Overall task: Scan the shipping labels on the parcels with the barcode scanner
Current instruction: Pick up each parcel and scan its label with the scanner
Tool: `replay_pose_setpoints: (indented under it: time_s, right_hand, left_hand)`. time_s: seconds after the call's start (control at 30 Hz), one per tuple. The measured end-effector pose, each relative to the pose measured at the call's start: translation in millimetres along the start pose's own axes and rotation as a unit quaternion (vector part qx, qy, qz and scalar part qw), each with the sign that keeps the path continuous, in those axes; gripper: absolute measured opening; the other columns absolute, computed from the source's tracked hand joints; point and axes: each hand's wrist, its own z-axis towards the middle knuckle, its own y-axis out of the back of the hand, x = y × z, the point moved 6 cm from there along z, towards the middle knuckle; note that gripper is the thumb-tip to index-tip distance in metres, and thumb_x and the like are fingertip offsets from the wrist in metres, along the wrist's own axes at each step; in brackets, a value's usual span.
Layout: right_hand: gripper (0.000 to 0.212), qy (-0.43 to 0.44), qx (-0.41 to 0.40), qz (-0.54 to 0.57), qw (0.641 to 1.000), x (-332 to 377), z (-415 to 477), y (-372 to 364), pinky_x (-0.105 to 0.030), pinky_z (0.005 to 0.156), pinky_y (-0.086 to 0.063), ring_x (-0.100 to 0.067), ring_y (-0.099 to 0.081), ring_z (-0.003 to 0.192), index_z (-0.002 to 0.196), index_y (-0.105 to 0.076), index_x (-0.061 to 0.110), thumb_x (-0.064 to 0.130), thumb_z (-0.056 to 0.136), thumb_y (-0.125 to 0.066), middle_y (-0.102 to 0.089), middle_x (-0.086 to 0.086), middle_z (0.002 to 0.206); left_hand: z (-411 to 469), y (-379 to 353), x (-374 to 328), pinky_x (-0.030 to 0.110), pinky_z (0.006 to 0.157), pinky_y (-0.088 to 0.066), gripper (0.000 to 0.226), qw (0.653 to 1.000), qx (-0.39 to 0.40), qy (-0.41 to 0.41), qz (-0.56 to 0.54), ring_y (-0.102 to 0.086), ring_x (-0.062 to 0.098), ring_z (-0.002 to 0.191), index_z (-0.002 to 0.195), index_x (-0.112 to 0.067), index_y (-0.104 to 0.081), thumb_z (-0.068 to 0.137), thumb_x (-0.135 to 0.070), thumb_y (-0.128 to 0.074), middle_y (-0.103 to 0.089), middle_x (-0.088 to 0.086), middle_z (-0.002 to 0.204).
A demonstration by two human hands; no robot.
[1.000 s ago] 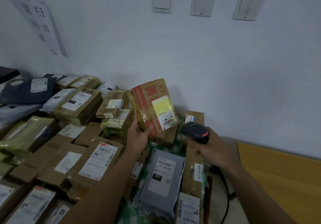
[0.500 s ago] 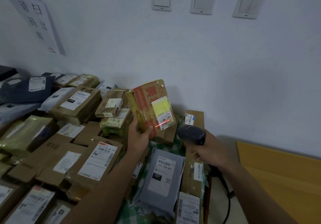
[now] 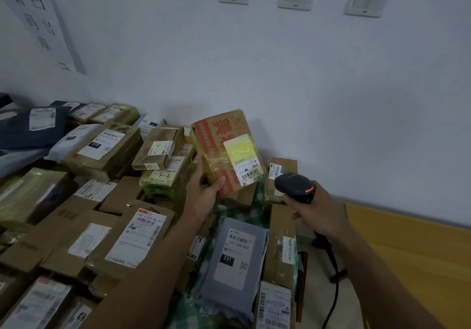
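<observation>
My left hand (image 3: 202, 193) grips a red-printed cardboard parcel (image 3: 219, 134) wrapped in yellowish tape, lifted above the pile and tilted toward me. Its shipping label (image 3: 246, 161) faces me, with the barcode at the lower right. My right hand (image 3: 314, 212) holds a black barcode scanner (image 3: 293, 185) just right of and below the label. The scanner's head points at the parcel and a small red light glows on its side. No red scan line shows on the label.
Many labelled cardboard boxes fill the table on the left (image 3: 137, 237). A grey poly mailer (image 3: 235, 259) lies below the held parcel on a green checked cloth. The scanner cable (image 3: 334, 280) hangs down at right. An orange surface (image 3: 420, 247) sits at far right.
The red scan line that lay across the label half a second ago is gone. The scanner has risen slightly toward the parcel. The parcel stays held in the same place.
</observation>
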Motion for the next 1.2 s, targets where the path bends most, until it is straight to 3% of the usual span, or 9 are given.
replay_pose_setpoints:
  time_s: [0.07,0.2,0.3,0.53,0.87,0.97,1.03,1.13,1.2]
  right_hand:
    - [0.046,-0.009,-0.032,0.0,0.999,-8.4,6.5,10.8,-0.015,0.055,-0.051,-0.016,-0.074,0.088,0.13,-0.052,0.022,0.035,0.093,-0.077,-0.069,0.003,0.112]
    - [0.058,-0.019,-0.082,0.003,0.996,-29.2,11.9,24.2,-0.044,0.081,-0.061,-0.013,-0.071,0.099,0.123,-0.055,0.037,0.067,0.077,-0.076,-0.072,0.011,0.105]
    - [0.053,-0.014,-0.123,0.072,0.99,-32.9,7.2,26.8,-0.049,0.084,-0.063,-0.008,-0.072,0.098,0.122,-0.056,0.041,0.063,0.08,-0.08,-0.073,0.017,0.106]
    - [0.063,-0.002,-0.074,0.215,0.974,-22.5,-2.5,9.7,-0.034,0.076,-0.064,-0.014,-0.077,0.1,0.135,-0.061,0.028,0.024,0.079,-0.089,-0.079,0.007,0.114]
    - [0.057,-0.008,-0.053,0.125,0.991,-40.5,-23.1,-19.4,-0.045,0.094,-0.06,-0.01,-0.074,0.104,0.132,-0.064,0.034,0.045,0.081,-0.087,-0.076,0.011,0.116]
    - [0.053,-0.006,-0.072,0.074,0.995,-40.9,-28.3,-22.4,-0.047,0.09,-0.061,-0.01,-0.073,0.1,0.129,-0.062,0.033,0.049,0.083,-0.084,-0.075,0.011,0.111]
    - [0.051,0.009,-0.073,0.05,0.996,-34.2,-32.6,-26.8,-0.038,0.085,-0.06,-0.008,-0.071,0.1,0.126,-0.061,0.027,0.044,0.084,-0.084,-0.073,0.01,0.109]
    - [0.047,0.014,-0.051,0.05,0.997,-30.3,-36.1,-37.3,-0.017,0.076,-0.05,0.002,-0.065,0.1,0.123,-0.055,0.029,0.032,0.086,-0.085,-0.067,0.016,0.109]
    - [0.051,0.019,-0.038,0.042,0.998,-29.7,-36.2,-45.7,-0.015,0.076,-0.047,0.004,-0.062,0.102,0.125,-0.052,0.031,0.029,0.086,-0.085,-0.064,0.019,0.11]
  left_hand:
    - [0.8,-12.2,-0.6,0.045,0.098,-0.058,0.072,0.999,0.038,0.026,-0.008,-0.07,0.007,0.112,0.14,-0.064,-0.042,0.097,-0.014,-0.07,-0.073,-0.015,0.123]
    - [-2.2,-40.7,5.5,0.033,0.075,-0.064,0.065,0.988,0.116,0.09,-0.04,-0.075,0.01,0.098,0.138,-0.057,-0.044,0.099,-0.01,-0.066,-0.077,-0.015,0.107]
    - [-13.6,-53.3,13.5,0.041,0.081,-0.064,0.054,0.977,0.157,0.132,-0.058,-0.074,0.018,0.106,0.127,-0.056,-0.053,0.098,-0.013,-0.067,-0.075,-0.01,0.119]
    - [-37.3,-40.2,26.0,0.041,0.088,-0.061,0.055,0.971,0.192,0.143,-0.028,-0.072,0.022,0.113,0.147,-0.046,-0.049,0.099,-0.026,-0.066,-0.069,0.0,0.133]
    - [-102.3,15.6,42.6,0.026,0.07,-0.061,0.055,0.969,0.184,0.162,-0.008,-0.075,0.013,0.101,0.143,-0.045,-0.049,0.1,-0.012,-0.061,-0.076,-0.01,0.117]
    - [-119.6,25.7,50.2,0.03,0.079,-0.061,0.058,0.961,0.219,0.168,0.03,-0.073,0.017,0.11,0.133,-0.057,-0.049,0.1,-0.012,-0.062,-0.075,-0.009,0.121]
    - [-127.7,31.9,57.6,0.037,0.093,-0.058,0.06,0.956,0.231,0.17,0.06,-0.069,0.017,0.117,0.135,-0.06,-0.048,0.1,-0.012,-0.063,-0.073,-0.009,0.125]
    - [-137.0,37.3,63.7,0.043,0.105,-0.053,0.063,0.951,0.24,0.171,0.097,-0.067,0.015,0.121,0.148,-0.05,-0.044,0.1,-0.013,-0.063,-0.072,-0.007,0.129]
    - [-139.4,38.1,64.6,0.043,0.107,-0.052,0.065,0.947,0.244,0.174,0.119,-0.068,0.012,0.119,0.154,-0.043,-0.042,0.1,-0.014,-0.064,-0.072,-0.007,0.129]
